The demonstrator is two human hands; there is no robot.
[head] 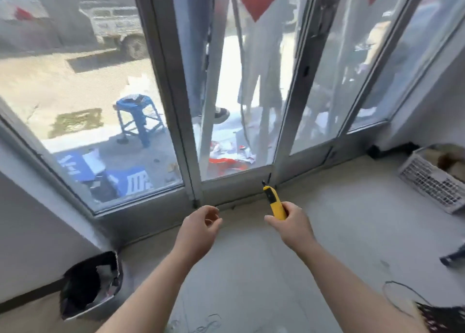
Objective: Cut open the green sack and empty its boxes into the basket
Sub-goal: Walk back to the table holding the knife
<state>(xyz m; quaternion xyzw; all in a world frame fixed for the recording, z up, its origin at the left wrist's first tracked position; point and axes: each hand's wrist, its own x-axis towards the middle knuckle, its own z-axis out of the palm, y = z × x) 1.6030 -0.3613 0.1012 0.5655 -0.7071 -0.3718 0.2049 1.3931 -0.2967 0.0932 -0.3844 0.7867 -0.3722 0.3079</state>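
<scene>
My right hand [292, 225] grips a yellow utility knife [274, 203] with its black tip pointing up and away toward the glass door. My left hand [201, 228] hovers beside it at the same height, fingers loosely curled and holding nothing. A white slatted basket [432, 181] stands on the floor at the far right, with something brown inside it. No green sack shows in this view.
A glass door and windows [234, 106] fill the wall ahead, with a person's legs and a blue stool outside. A black-lined bin [93, 285] stands on the floor at lower left. A thin dark wire [400, 292] lies at lower right. Pale floor lies beneath my arms.
</scene>
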